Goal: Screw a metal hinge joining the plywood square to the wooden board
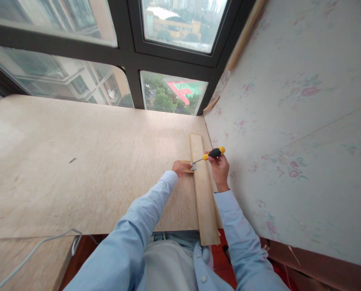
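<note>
Beside me rises a flower-patterned wall (292,133), meeting a dark-framed window (171,59) with trees and buildings beyond it. Below the glass spreads the pale, marbled desk (116,169). Near its right side lies a long wooden board (205,198), its near end jutting over the front edge towards the person. A white cable (36,248) loops at the desk's front left. The right hand (220,171) is wrapped round a yellow-and-black screwdriver (216,152); the left hand (178,166) is clamped on a short wooden piece (187,170) set crosswise against the board. Where these 2 pieces meet sits a metal bracket (193,166), the screwdriver's tip at it; I cannot tell if it engages a screw. Well apart, to the left, lies a dark sliver (72,160).
</note>
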Action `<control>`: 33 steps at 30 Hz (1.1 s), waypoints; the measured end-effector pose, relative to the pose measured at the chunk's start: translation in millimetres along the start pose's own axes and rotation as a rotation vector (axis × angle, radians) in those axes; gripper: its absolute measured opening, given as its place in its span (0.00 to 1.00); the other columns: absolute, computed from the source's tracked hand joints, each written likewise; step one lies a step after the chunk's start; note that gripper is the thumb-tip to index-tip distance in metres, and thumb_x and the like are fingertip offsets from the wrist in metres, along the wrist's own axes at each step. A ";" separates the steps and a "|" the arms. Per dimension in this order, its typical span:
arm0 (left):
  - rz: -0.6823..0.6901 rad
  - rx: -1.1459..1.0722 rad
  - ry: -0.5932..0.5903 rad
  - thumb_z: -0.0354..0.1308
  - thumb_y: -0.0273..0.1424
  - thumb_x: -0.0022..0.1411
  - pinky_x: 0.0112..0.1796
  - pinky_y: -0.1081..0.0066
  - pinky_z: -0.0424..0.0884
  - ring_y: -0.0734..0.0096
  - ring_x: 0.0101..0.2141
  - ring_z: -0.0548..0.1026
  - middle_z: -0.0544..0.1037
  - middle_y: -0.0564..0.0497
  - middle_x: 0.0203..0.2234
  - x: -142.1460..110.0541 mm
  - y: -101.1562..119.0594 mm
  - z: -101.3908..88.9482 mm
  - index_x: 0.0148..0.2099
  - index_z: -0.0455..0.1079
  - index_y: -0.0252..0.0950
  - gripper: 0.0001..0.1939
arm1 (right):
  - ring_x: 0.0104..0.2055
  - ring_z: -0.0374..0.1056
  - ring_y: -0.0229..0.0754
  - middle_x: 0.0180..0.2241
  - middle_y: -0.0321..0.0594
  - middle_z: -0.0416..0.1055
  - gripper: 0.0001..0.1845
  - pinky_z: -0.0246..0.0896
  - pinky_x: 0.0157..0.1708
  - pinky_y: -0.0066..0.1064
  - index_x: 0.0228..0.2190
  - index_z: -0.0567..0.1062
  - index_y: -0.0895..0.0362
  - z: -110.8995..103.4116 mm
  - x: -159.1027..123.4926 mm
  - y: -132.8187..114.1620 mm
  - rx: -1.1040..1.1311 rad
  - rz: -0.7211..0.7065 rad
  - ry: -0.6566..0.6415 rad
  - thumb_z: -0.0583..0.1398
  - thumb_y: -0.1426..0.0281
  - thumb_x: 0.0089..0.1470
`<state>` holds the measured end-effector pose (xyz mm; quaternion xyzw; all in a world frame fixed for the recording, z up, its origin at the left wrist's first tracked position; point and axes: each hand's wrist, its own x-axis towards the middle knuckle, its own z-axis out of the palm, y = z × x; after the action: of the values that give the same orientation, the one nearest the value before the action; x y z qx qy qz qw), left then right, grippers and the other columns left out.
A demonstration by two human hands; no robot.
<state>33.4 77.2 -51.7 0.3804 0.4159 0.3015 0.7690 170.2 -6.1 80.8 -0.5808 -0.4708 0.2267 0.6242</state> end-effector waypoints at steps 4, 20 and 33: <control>-0.058 -0.060 0.109 0.70 0.24 0.38 0.37 0.67 0.76 0.63 0.35 0.79 0.79 0.49 0.31 -2.0 4.0 3.7 0.32 0.68 0.35 0.17 | 0.42 0.75 0.47 0.40 0.44 0.79 0.18 0.70 0.45 0.40 0.40 0.71 0.56 -2.1 1.4 -1.3 0.002 -0.025 0.038 0.64 0.58 0.51; -0.091 -0.072 0.140 0.70 0.23 0.39 0.37 0.70 0.76 0.62 0.38 0.79 0.80 0.51 0.30 -18.8 18.9 9.8 0.31 0.70 0.36 0.15 | 0.42 0.76 0.47 0.40 0.43 0.79 0.19 0.70 0.45 0.42 0.39 0.72 0.55 2.1 5.8 -1.3 -0.005 0.004 -0.028 0.64 0.57 0.50; -0.099 -0.066 0.158 0.70 0.23 0.39 0.37 0.69 0.76 0.61 0.39 0.79 0.80 0.51 0.32 -22.1 21.4 11.1 0.32 0.69 0.36 0.16 | 0.33 0.71 0.44 0.44 0.42 0.73 0.36 0.71 0.38 0.39 0.50 0.67 0.52 11.1 24.0 -18.6 -0.429 -0.158 -0.134 0.68 0.51 0.43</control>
<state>29.5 67.6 -20.7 0.3087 0.4834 0.3057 0.7600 166.8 15.3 104.8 -0.6451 -0.5925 0.1096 0.4698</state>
